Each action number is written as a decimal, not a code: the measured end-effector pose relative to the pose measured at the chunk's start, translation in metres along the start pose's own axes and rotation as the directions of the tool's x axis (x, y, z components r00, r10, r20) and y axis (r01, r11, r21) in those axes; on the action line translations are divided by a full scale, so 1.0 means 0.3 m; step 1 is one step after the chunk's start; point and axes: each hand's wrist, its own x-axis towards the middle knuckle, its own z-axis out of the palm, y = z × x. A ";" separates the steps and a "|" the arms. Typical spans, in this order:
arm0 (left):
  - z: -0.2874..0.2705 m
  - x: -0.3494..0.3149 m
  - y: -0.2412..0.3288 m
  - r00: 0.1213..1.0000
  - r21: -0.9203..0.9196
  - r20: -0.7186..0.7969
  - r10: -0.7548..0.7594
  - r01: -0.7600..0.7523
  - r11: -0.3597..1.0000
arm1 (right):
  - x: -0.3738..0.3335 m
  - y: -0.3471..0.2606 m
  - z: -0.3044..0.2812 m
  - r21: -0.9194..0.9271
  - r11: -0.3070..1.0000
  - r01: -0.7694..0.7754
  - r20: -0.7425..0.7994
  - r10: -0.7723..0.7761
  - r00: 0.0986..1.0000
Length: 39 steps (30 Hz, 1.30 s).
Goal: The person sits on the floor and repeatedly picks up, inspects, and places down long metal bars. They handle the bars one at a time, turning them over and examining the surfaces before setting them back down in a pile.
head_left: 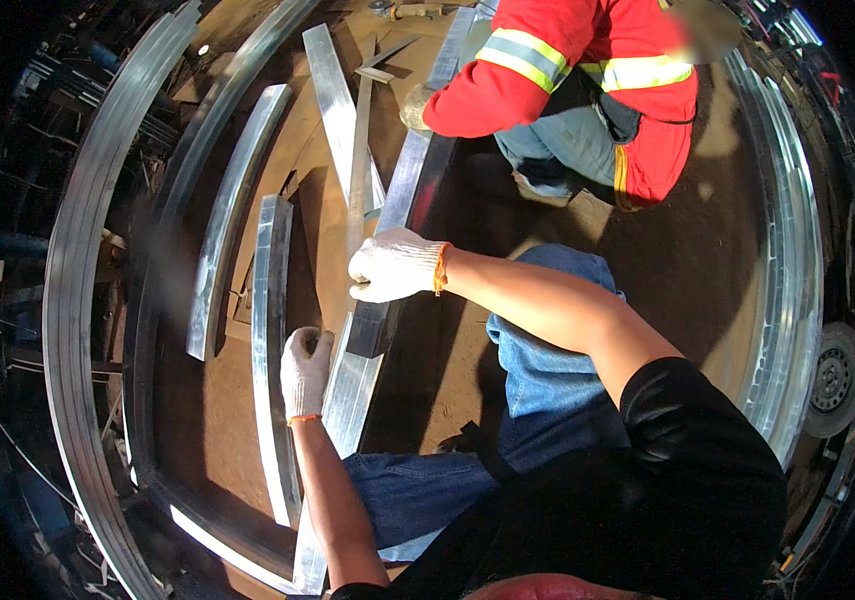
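A long silvery metal beam [349, 385] runs from the lower middle away toward the far side, between my knees. My right hand [394, 265], in a white knit glove with an orange cuff, is closed over the beam; what its fingers hold, if anything, is hidden. A thin flat metal strip [358, 150] reaches down to just beside those fingers. Just left of the beam, my left hand [305, 372], gloved alike, has its fingers curled, and I cannot make out anything in them. Below my right hand, a dark section [368, 330] shows on the beam.
A co-worker in a red jacket [537, 70] crouches at the far side, a gloved hand [414, 107] on the beam. Shorter metal tubes [269, 300] lie to the left. Long metal bars [97, 250] line the left, others [787, 250] the right, near a wheel [835, 378].
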 end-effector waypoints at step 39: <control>-0.013 -0.011 0.051 1.000 0.061 0.018 0.009 -0.010 0.998 | 0.004 0.006 -0.016 -0.037 0.998 -0.047 0.057 0.049 0.997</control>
